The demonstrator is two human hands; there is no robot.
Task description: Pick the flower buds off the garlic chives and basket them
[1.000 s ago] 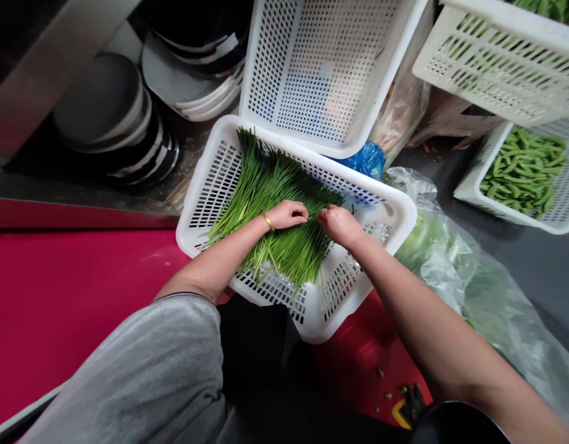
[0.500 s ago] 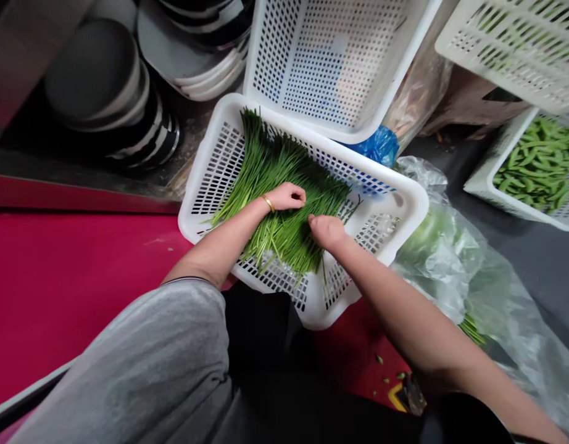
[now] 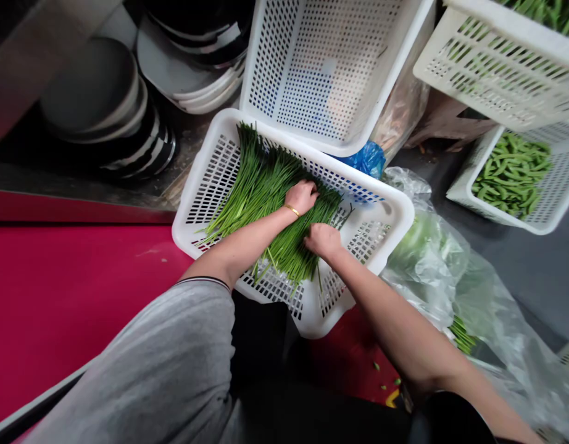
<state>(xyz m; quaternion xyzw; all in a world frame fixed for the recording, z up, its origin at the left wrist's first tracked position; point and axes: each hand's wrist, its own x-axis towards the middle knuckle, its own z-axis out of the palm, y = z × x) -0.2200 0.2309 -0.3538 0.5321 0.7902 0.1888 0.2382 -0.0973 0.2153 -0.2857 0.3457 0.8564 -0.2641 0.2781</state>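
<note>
A wide layer of long green chives (image 3: pixel 252 197) lies in a white perforated plastic basket (image 3: pixel 400 216), dark tips toward the far side and pale ends toward me. My left hand (image 3: pixel 302 196), with a gold bangle at its wrist, reaches over the layer; its curled fingers close on chives near their dark tips. Lower and to the right, my right hand (image 3: pixel 323 240) is closed at the layer's right edge, its fingertips pressed on chives and partly hidden. A few stray stalks lie on the basket floor to the right.
Behind stands another white perforated basket (image 3: pixel 331 68). Stacked dark bowls (image 3: pixel 94 86) and white plates (image 3: pixel 182 80) sit on a shelf at left. At right are green bean pods (image 3: pixel 516 176) in a crate, another crate (image 3: pixel 497 68) above, and clear plastic bags (image 3: pixel 432 265).
My left hand has moved right and farther up the chives toward their tips, its fingers now down among them. My right hand stays at the right edge. The whole view has shifted slightly.
</note>
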